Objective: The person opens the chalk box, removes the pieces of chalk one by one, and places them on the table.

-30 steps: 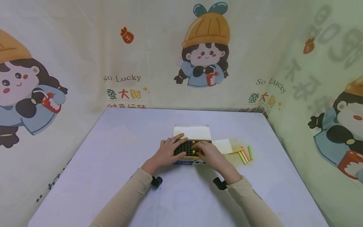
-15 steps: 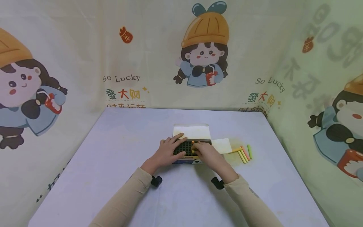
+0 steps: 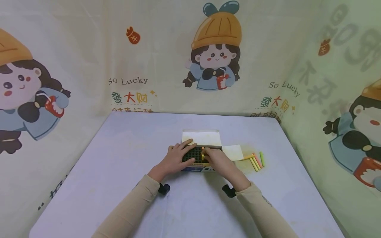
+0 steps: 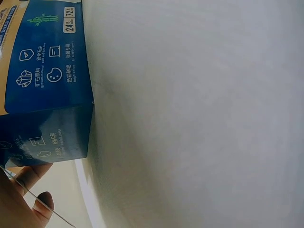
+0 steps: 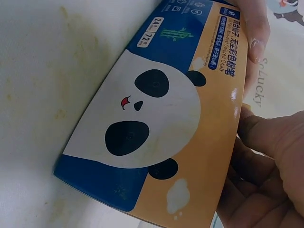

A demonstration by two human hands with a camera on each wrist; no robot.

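Chalk box (image 3: 194, 169) sits on table (image 3: 143, 142), long axis L-R across the person's front. Yellow stick (image 3: 203, 157) shows end-up in the box's black grid (image 3: 193, 154), just L of R hand (image 3: 220, 162), which is nearer than L hand (image 3: 175, 158). R hand's fingers curl down over the grid; can't tell if they pinch the yellow stick, view's blocked. L hand: fingers spread over box's L end, thumb at the near edge. Orange stick (image 3: 203, 148) is just beyond the yellow. Lid flap (image 3: 200, 137) lies back on the far side; side flap (image 3: 232, 152) sticks out R, btwn box & loose sticks (image 3: 257, 164). R hand hides the grid's R end.
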